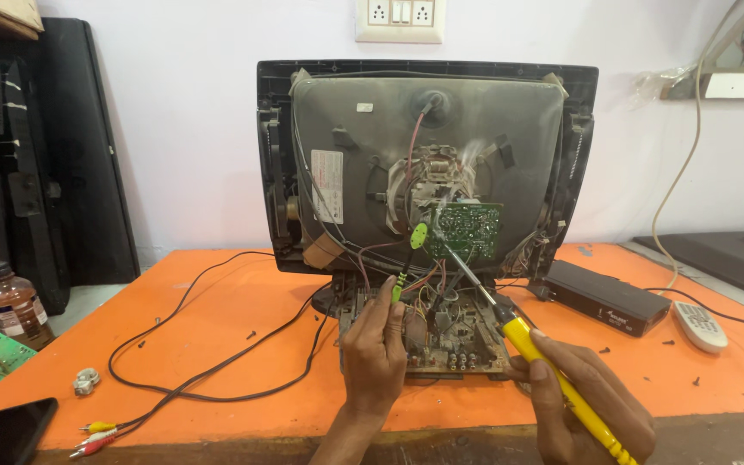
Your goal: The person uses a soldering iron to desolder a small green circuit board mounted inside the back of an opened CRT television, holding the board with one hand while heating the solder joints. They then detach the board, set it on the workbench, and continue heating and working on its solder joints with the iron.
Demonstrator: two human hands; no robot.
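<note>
An old tube television (428, 164) stands with its back cover off on the orange table (243, 344), at about 12 o'clock from the person. Its grey glass tube is dusty, with a white label on the left and a red wire running down from a cap near the top. A small green circuit board (468, 230) hangs at the tube's neck, and a larger board (441, 336) thick with wires and parts lies flat at the set's foot.

The left hand (374, 349) rests on the larger board, fingers closed around a thin green tool (409, 258) that points up toward the small board. The right hand (592, 400), at 4 o'clock, is clamped around a yellow soldering iron (553, 375), its metal tip reaching up to the green board.

A black box (604, 297) and a white remote (701, 325) lie at 2 o'clock; a black cable (208, 362) loops at 9 o'clock.
</note>
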